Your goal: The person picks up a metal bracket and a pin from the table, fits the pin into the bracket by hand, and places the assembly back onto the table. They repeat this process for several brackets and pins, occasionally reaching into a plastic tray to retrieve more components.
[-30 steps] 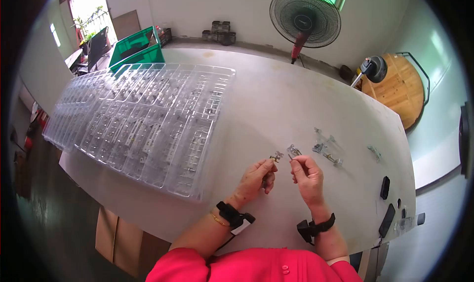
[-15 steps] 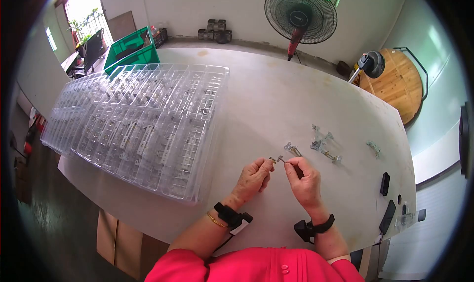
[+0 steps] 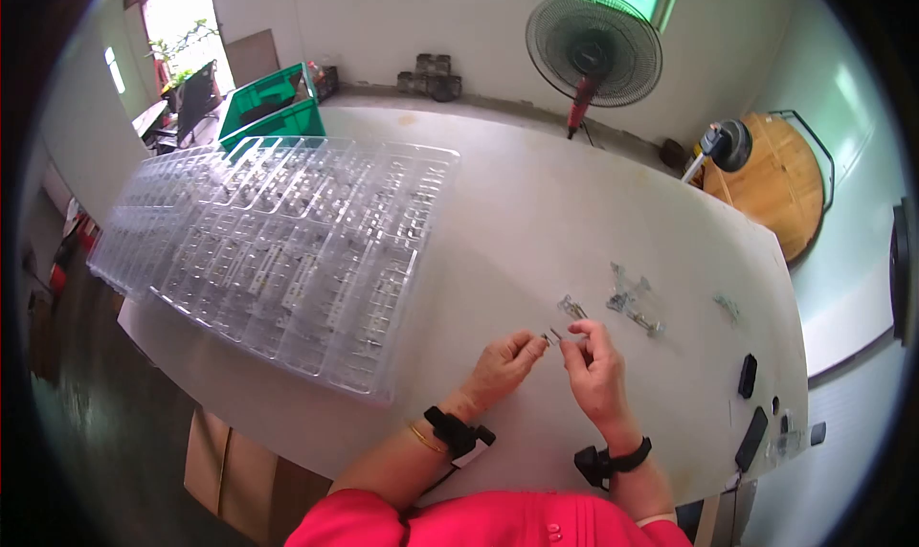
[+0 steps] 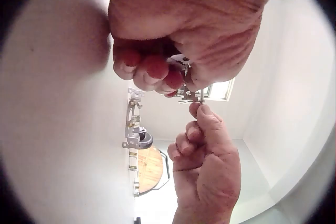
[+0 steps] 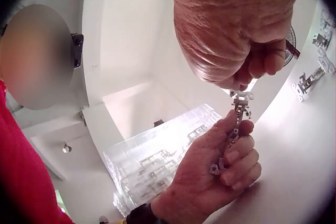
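Observation:
My left hand [image 3: 503,367] grips a small metal bracket fitting [image 5: 239,112] with a brass-coloured part, its fingers curled round the lower end. One end of the fitting sticks out past the thumb and forefinger. Just to the right, my right hand [image 3: 598,375] pinches a thin metal pin [image 3: 555,334] at that end, thumb against forefinger. In the left wrist view, the right fingertips [image 4: 203,109] are right at the fitting's tip. The pin's lower end is hidden by the fingers. A similar loose fitting [image 3: 573,308] lies on the table just beyond the hands.
More metal fittings [image 3: 632,310] lie to the right, with another small piece [image 3: 726,306] farther over. Large clear compartment trays [image 3: 287,250] full of parts cover the table's left side, a green crate [image 3: 278,111] behind them. Black objects [image 3: 748,376] lie near the right edge.
The right hand has brought the pin leftward to the fitting in the left hand, and the hands are now close together. The head view has shifted slightly; the loose fittings stay put.

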`<state>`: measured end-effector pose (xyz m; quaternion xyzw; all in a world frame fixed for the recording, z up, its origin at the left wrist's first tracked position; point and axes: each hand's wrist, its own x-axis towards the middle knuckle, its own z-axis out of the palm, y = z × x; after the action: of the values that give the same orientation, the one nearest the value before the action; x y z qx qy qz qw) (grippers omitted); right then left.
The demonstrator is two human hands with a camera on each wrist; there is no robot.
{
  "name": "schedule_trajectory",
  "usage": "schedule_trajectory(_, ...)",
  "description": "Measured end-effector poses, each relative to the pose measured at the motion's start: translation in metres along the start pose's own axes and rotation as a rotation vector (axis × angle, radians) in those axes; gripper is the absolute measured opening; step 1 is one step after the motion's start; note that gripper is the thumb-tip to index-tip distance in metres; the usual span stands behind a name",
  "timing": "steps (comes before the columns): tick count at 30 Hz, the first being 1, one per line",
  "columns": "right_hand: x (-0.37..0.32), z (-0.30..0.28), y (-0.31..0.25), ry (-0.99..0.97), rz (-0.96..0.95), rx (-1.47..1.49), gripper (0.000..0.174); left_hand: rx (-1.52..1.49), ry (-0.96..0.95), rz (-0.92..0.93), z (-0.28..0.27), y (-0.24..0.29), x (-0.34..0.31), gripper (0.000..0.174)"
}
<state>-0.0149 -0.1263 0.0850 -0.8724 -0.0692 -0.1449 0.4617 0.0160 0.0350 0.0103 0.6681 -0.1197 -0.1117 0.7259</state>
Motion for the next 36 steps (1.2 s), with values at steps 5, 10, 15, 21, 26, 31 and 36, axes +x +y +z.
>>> schedule_trajectory(5, -0.003, -0.004, 0.001, -0.153, 0.257, 0.216, 0.018, 0.145, 0.046, 0.125, 0.003, -0.002, -0.002, 0.024)
schedule_trajectory(10, -0.005, -0.004, 0.009, -0.193, 0.313, 0.253, 0.017, 0.191, 0.009, 0.172, 0.004, 0.004, -0.005, 0.025)
schedule_trajectory(15, -0.01, -0.002, 0.023, -0.12, 0.193, 0.093, 0.011, 0.277, -0.015, 0.22, 0.005, 0.003, -0.006, 0.026)
schedule_trajectory(21, -0.013, -0.003, 0.016, 0.003, 0.077, 0.053, 0.008, 0.388, -0.107, 0.317, 0.009, 0.001, -0.008, 0.028)
schedule_trajectory(26, -0.005, -0.009, 0.015, 0.165, -0.049, -0.018, 0.005, 0.106, -0.073, 0.131, 0.015, -0.007, -0.01, 0.03)
schedule_trajectory(31, -0.009, -0.015, 0.001, 0.107, 0.212, 0.15, 0.007, -0.425, -0.108, -0.199, -0.003, 0.01, -0.003, 0.031)
schedule_trajectory(36, -0.016, -0.01, 0.009, 0.003, 0.188, 0.148, 0.01, -0.595, -0.153, -0.239, -0.007, 0.017, -0.003, 0.031)
